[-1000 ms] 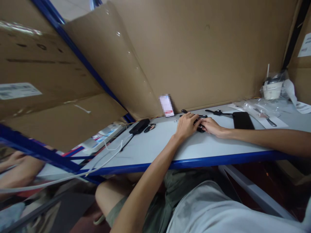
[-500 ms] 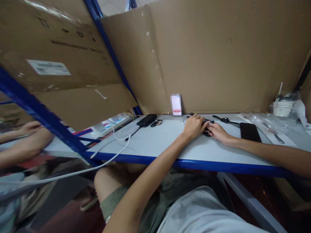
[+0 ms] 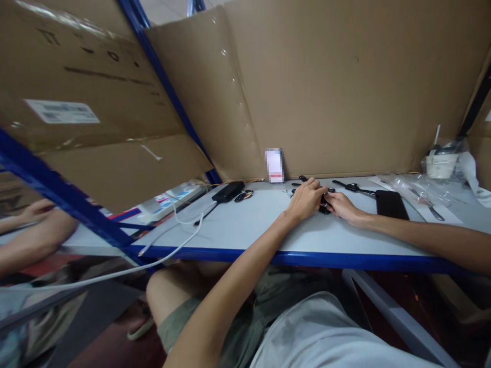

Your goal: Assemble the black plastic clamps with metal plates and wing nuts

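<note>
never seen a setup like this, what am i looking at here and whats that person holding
There is no machine here: a camera worn on the person's head looks forward and down at two bare hands. The left hand and right hand are together on a small dark item, mostly covered by fingers, so I can't say what it is. On the pale tabletop, a phone leans near the cardboard, with a black box left of it. Rightward lie a flat black object and a plastic-wrapped cup.
</note>
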